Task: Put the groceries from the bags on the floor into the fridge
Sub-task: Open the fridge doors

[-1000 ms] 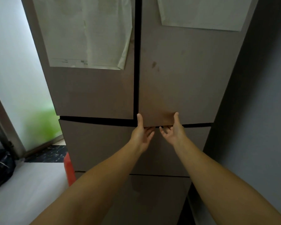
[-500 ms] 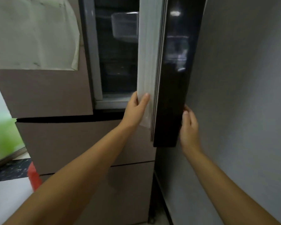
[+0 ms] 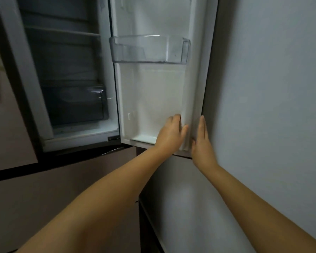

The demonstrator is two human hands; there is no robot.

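**poster1:** Swung way out now, that right fridge door [image 3: 153, 99]. Half a second back you only had it cracked, one second back both upper doors were shut with your thumbs hooked under the bottom edge. Now the white inner liner faces you and it sits close to the grey wall [image 3: 272, 88] on the right.

**poster2:** So what are your hands doing?

**poster1:** Your left hand [image 3: 171, 132] has its fingers wrapped on the inner lip of the door near the bottom corner. Your right hand [image 3: 202, 141] is flat and open, fingers together, against the door's outer edge, between door and wall. Neither is holding any groceries.

**poster2:** And the fridge itself?

**poster1:** The fridge compartment [image 3: 69, 73] is open to the left of the door, dark inside, with a shelf [image 3: 62, 31] up top and a clear drawer [image 3: 77, 105] lower down. The clear door bin [image 3: 150, 49] looks empty. The left door [image 3: 5, 125] is still closed, and the lower drawers [image 3: 62, 189] too.

**poster2:** Groceries?

**poster1:** Not in view, and no bags either. I'd say you've only done the opening step, so nothing is loaded yet. My guess is you'll have to let go and turn down to the floor next. Watch that right hand, it could get pinched against the wall.
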